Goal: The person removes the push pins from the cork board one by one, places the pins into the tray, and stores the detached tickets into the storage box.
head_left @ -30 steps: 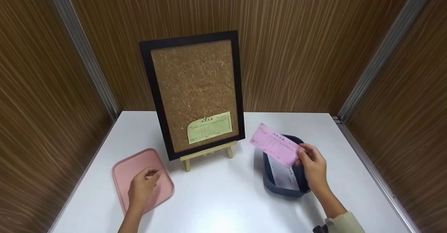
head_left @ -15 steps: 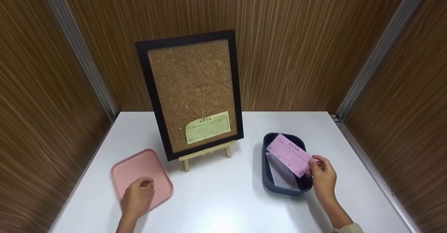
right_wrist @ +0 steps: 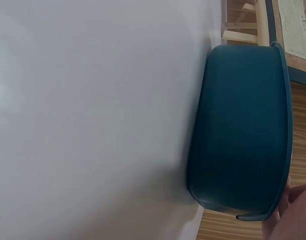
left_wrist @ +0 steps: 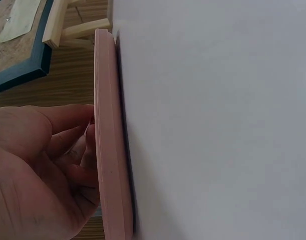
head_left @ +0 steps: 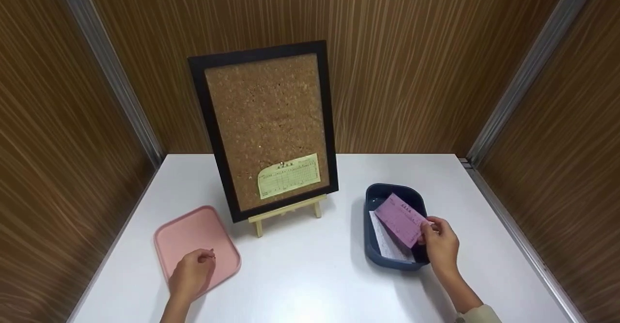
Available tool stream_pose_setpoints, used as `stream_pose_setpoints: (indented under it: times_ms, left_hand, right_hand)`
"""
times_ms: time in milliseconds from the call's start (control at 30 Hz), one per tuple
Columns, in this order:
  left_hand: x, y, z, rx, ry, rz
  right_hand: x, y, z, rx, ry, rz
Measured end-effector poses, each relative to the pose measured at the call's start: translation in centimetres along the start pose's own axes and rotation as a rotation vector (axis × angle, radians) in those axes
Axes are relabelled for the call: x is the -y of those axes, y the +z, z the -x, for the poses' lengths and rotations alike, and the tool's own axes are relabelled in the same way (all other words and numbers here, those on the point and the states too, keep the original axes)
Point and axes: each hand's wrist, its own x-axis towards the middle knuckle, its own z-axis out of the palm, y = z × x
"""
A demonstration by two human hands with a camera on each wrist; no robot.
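Observation:
My right hand [head_left: 441,245] pinches a pink printed paper slip [head_left: 401,220] by its right corner. The slip is tilted over the open dark blue box [head_left: 393,264], where a white printed slip [head_left: 387,243] lies. In the right wrist view the box's side wall [right_wrist: 238,130] hides most of that hand. Over the pink tray [head_left: 193,226], my left hand [head_left: 190,270] has its thumb and fingertips drawn together on a tiny dark red piece [head_left: 212,251], too small to identify. The tray's rim [left_wrist: 108,150] covers those fingertips partly in the left wrist view.
A black-framed cork board [head_left: 266,115] leans on a small wooden easel [head_left: 288,207] at the back centre. One pale yellow printed slip [head_left: 289,175] is fixed low on it. Wood-grain panels [head_left: 397,61] enclose the white table [head_left: 305,274] at the back and sides.
The right hand has brought the pink slip down and to the right, from above the box's edge to within its outline. The left hand has drawn slightly back toward me over the tray.

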Motion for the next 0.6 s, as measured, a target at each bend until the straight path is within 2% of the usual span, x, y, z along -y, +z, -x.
stream_pose_setpoints:
  times_ms: [200, 600]
  left_hand:
    - [0.03, 0.16, -0.11, -0.015, -0.002, -0.009]
    - [0.08, 0.11, -0.11, 0.027, -0.018, -0.04]
  right_hand:
    - [-0.06, 0.1, 0.06, 0.026, -0.005, 0.004]
    - [0.32, -0.41, 0.45, -0.034, -0.054, 0.114]
